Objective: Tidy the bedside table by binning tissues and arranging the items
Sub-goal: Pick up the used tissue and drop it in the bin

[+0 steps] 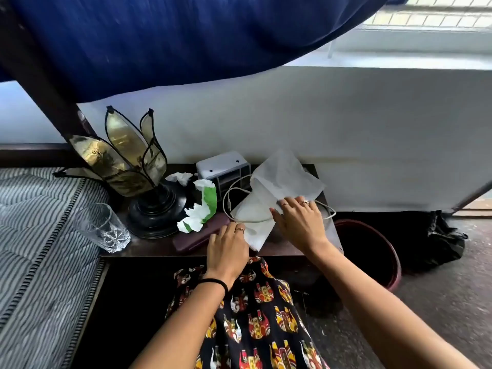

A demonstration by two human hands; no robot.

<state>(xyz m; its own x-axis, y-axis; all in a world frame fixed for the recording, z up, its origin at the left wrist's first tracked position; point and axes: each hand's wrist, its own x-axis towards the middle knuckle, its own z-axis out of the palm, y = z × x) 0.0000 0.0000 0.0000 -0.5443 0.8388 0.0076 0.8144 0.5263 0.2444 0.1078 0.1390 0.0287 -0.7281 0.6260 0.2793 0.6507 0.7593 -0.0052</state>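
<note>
- Folding or gathering of a large white tissue sheet (277, 187) appears to be the step in hand; only the head view is given.
- Left hand (227, 247) is laid at the sheet's near corner, fingers fairly straight, pressing rather than gripping; the grip there reads as open.
- Right hand (299, 222) is spread flat on the sheet's right side, fingers extended; the grip is open, nothing pinched.
- A white cable (234, 194) loops under and beside the sheet; it should be freed before the sheet is lifted, or it may be dragged off.
- Crumpled tissues remain unbinned: a green-and-white wad (202, 209) and a small white one (179, 178), both near the lamp (127, 166).
- A dark red bin (383, 251) stands on the floor just right of the bench (149, 247), so a short carry is judged enough.
- A dark maroon case (197, 238) lies beside the left hand; a small white organiser (222, 167) sits at the back.
- A drinking glass (102, 227) stands at the bench's left corner.
- A striped mattress (40, 235) lies left; a blue curtain (186, 35) hangs above, with a pale wall behind.
</note>
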